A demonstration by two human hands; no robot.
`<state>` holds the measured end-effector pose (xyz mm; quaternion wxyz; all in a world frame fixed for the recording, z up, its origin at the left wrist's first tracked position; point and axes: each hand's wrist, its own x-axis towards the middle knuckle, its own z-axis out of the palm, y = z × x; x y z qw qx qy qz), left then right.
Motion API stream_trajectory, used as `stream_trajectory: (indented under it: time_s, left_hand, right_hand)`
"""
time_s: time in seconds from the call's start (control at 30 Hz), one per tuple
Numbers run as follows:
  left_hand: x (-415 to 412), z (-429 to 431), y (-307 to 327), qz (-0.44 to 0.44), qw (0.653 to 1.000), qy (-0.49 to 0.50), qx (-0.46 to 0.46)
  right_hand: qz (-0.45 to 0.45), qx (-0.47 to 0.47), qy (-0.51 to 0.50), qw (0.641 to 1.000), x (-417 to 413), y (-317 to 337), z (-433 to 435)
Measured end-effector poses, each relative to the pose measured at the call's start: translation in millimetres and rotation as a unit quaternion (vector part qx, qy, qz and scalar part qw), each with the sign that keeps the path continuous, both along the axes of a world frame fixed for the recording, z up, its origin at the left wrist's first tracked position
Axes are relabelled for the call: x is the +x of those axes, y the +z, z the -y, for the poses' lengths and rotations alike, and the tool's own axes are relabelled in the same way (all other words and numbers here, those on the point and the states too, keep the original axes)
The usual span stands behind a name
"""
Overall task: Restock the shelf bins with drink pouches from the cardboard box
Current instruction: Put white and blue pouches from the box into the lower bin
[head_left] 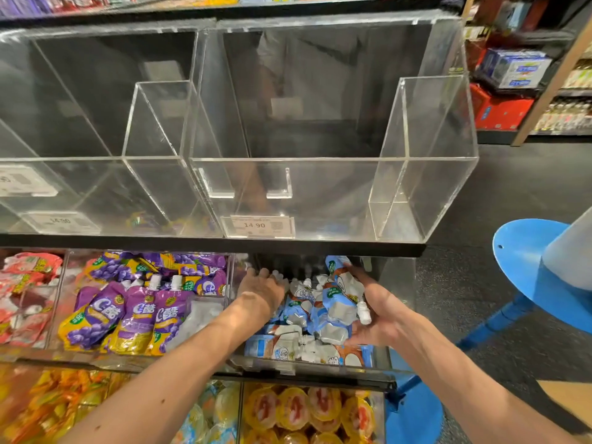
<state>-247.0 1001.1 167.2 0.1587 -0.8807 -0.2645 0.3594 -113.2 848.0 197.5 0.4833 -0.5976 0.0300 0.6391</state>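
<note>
The blue-and-white drink pouches [339,302] are in 2 places: a loose heap inside the clear shelf bin [304,369], and a small bundle lifted just above that heap at the bin's right side. The right hand [376,315] holds that bundle, its grip curled under and around several pouches with the thumb over the top. The left hand [261,288] reaches to the back left of the same bin, fingers stretched out and lying on the heap. Its grip is wide and holds nothing that shows, though the fingertips are blurred. The pouches look light, soft and squashy, with glossy film that probably slides, so a bundle likely fans out unless cupped from below. The stiff white screw cap [363,312] and its spout would be the firmest single hold. Left of the bin lie purple grape pouches [128,315]; above it stand empty acrylic bins [320,174]. A cardboard corner [573,398], perhaps the box, shows low to the bin's right.
</note>
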Motion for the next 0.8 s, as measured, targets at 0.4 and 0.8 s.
stream_trajectory:
  time_s: [0.4, 0.8]
  left_hand:
    - [-28.1, 30.1, 15.8, 0.34, 0.903, 0.141, -0.22]
    - [-30.0, 88.5, 1.1, 0.561, 0.654, 0.347, -0.371]
  right_hand:
    - [-0.061, 0.02, -0.004, 0.998, -4.5, -8.1, -0.2]
    - [-0.067, 0.072, -0.051, 0.994, -13.4, -21.9, -5.6]
